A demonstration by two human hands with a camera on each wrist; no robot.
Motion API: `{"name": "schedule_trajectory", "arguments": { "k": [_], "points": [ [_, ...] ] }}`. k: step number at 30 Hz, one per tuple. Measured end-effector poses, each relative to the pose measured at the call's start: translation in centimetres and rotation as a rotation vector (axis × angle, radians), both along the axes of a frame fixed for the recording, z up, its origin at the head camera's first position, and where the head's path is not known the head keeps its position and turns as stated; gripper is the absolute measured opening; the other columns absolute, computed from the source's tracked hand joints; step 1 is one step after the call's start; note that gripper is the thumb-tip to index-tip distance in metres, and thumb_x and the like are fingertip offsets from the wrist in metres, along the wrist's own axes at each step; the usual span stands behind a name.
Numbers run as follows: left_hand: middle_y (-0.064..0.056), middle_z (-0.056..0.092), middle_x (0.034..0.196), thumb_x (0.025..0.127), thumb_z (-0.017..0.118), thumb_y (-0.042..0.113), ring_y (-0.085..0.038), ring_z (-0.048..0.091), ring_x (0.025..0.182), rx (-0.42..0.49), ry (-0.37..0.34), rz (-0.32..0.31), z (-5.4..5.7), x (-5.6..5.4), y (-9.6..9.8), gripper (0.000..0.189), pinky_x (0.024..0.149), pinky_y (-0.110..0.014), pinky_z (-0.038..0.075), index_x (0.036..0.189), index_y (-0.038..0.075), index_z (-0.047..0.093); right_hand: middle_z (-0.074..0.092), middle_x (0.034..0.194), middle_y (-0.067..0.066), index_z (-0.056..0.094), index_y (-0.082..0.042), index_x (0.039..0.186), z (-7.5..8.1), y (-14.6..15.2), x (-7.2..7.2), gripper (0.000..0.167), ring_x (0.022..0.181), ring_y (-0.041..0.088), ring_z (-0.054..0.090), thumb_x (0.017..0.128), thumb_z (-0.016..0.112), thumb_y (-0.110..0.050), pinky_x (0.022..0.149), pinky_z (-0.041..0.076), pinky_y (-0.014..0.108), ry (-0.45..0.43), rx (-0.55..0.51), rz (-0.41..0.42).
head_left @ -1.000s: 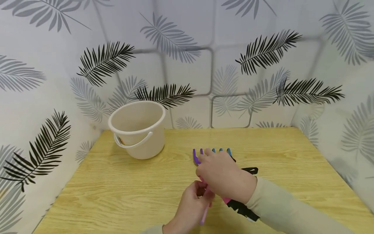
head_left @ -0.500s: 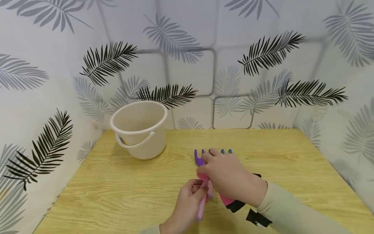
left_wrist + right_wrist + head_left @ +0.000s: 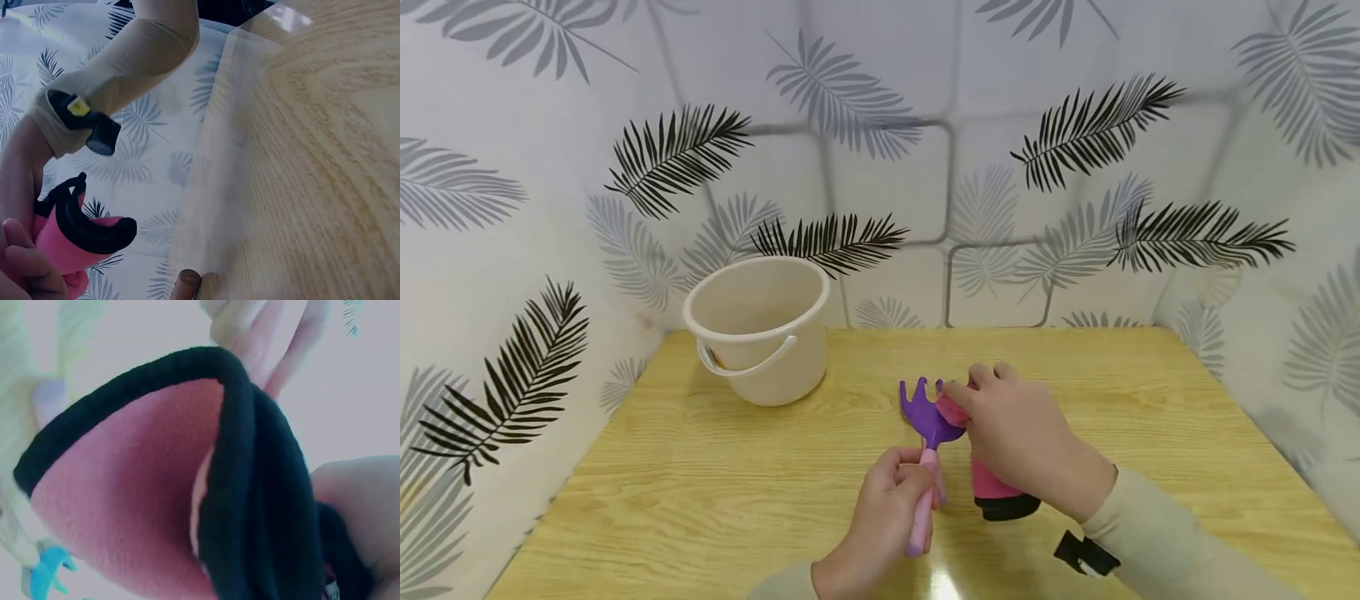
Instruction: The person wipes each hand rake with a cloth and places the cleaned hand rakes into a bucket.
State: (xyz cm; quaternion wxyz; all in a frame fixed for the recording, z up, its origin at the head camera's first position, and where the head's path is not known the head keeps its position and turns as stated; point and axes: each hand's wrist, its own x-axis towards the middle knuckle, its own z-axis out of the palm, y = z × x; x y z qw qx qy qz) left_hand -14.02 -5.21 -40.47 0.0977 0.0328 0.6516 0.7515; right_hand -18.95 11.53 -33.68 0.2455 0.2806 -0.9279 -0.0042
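My left hand (image 3: 887, 504) pinches the pink handle (image 3: 919, 527) of a small hand rake with a purple toothed head (image 3: 931, 417), tines pointing away from me. Part of a second pinkish handle shows behind it. My right hand (image 3: 1026, 429) grips a pink fabric glove (image 3: 996, 475) with black cuff trim, just right of the rake head. One pink tip of the glove lies against the purple head. In the right wrist view the glove's cuff (image 3: 137, 481) gapes open toward the camera. A blue toothed piece (image 3: 50, 572) shows low at the left there, mostly hidden.
A cream bucket (image 3: 775, 358) with its handle hanging in front stands at the back left of the wood-grain table (image 3: 737, 483). Leaf-patterned sheeting (image 3: 880, 167) rises behind and at both sides. A black strap piece (image 3: 1086, 554) sits by my right sleeve.
My right hand has drawn right with the glove, uncovering the rake's purple head. My left hand stays on the handle, nearly in place. Most of the blue tines are now covered.
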Motion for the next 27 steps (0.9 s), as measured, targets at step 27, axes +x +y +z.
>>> {"name": "schedule_trajectory", "arguments": {
  "k": [27],
  "points": [
    [-0.004,0.062,0.083,0.100,0.053,0.019,-0.012,0.053,0.051,-0.044,-0.005,0.018,0.9,-0.1,-0.1,0.035,0.043,-0.025,0.047,0.127,-0.001,0.043,0.063,0.088,0.003,0.074,-0.021,0.111,-0.3,0.8,-1.3,0.037,0.077,0.021,0.058,0.076,0.079,-0.009,0.041,0.049,0.030,0.045,-0.091,0.045]
  ]
}}
